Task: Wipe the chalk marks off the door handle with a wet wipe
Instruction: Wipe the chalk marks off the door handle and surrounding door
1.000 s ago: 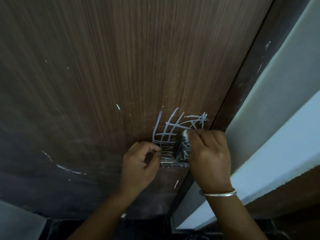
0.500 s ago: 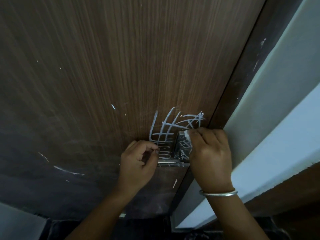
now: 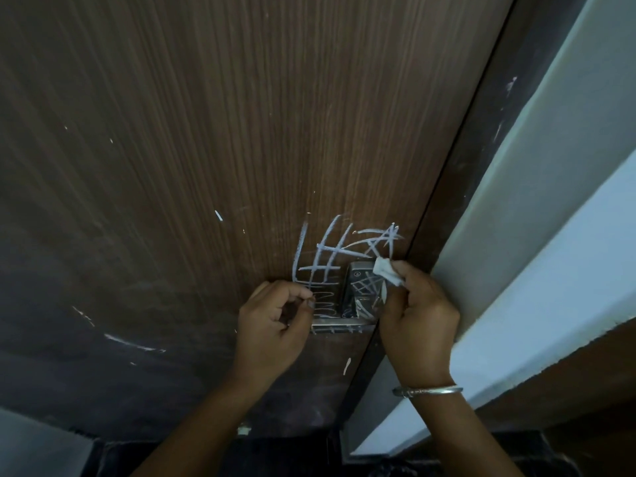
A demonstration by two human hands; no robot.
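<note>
Wipe (image 3: 387,273) shows more than half a second ago, pinched in the right hand's (image 3: 418,325) fingertips at the handle's (image 3: 361,294) top right corner, near the door's (image 3: 241,132) right edge. The left hand (image 3: 272,321) stays curled round the handle's left end. Chalk marks (image 3: 330,256) still cross both.

Dark brown wood-grain door (image 3: 241,132) across most of the view, grain running up and down, duller and greyer toward the bottom. Just right of it, a dark door frame (image 3: 481,173) rising at a slant. Beyond that, a pale grey-green wall (image 3: 568,132), then a lighter bluish-white band (image 3: 550,321) and a brown strip (image 3: 568,390) below. Black floor (image 3: 292,456) along the bottom edge; pale patch (image 3: 31,442) in the lower left corner. Dim, cool light.
</note>
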